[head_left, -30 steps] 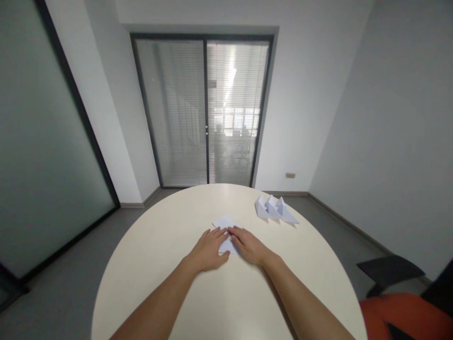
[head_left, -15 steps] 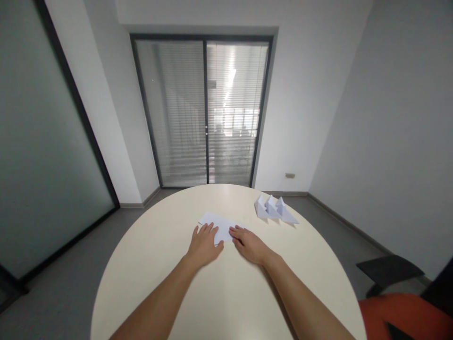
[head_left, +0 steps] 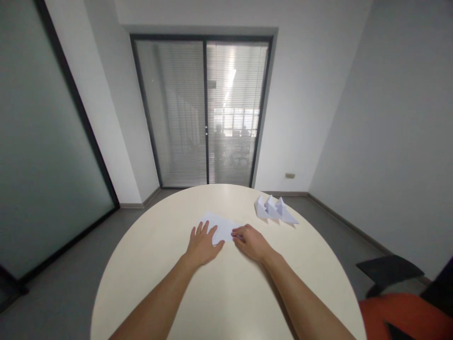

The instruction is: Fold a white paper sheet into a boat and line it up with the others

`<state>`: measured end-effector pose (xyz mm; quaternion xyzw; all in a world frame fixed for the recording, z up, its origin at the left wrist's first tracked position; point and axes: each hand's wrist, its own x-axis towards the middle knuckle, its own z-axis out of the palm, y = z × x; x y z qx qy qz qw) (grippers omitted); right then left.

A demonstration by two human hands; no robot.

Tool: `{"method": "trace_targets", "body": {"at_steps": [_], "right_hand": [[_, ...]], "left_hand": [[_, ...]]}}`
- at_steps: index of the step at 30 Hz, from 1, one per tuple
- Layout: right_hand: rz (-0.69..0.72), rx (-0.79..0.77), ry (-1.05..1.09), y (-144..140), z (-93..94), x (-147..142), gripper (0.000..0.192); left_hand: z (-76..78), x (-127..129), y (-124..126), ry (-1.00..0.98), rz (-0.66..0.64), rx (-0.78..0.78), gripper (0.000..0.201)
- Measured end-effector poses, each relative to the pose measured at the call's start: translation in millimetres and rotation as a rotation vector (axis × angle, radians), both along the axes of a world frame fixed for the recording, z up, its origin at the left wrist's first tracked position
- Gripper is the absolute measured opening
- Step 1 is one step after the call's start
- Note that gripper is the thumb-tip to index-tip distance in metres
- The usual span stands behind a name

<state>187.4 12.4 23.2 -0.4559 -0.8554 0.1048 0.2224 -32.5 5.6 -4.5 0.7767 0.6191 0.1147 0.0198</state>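
A white sheet of paper (head_left: 221,226) lies flat on the round cream table (head_left: 159,236), partly folded, in front of me. My left hand (head_left: 202,245) rests flat on its left part, fingers spread. My right hand (head_left: 250,242) sits at the sheet's right end with fingertips curled onto the paper edge; whether it pinches the edge cannot be told. Both forearms reach in from the bottom of the view.
Three folded white paper shapes (head_left: 275,210) stand in a row at the table's far right. An orange and black chair (head_left: 403,307) is at the lower right. Sliding glass doors (head_left: 205,113) with blinds face me beyond the table.
The sheet has opened out to the left and now lies longer. My left hand slid left with fingers spread; my right hand's fingers curled at the sheet's right end.
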Motion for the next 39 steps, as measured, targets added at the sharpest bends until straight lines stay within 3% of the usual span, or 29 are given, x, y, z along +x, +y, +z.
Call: {"method": "trace_targets", "body": {"at_steps": [7, 15, 39], "right_hand": [[0.037, 0.027, 0.013, 1.8, -4.7, 1.4, 0.03], [0.093, 0.078, 0.002, 0.8, -3.1, 0.7, 0.031], [0.017, 0.09, -0.014, 2.6, -3.9, 1.5, 0.03]], "left_hand": [[2.6, -0.6, -0.2, -0.005, -0.094, 0.029, 0.062], [7.5, 0.7, -0.7, -0.002, -0.073, 0.051, 0.06], [9.4, -1.2, 5.4, -0.064, -0.105, 0.129, 0.049]]}}
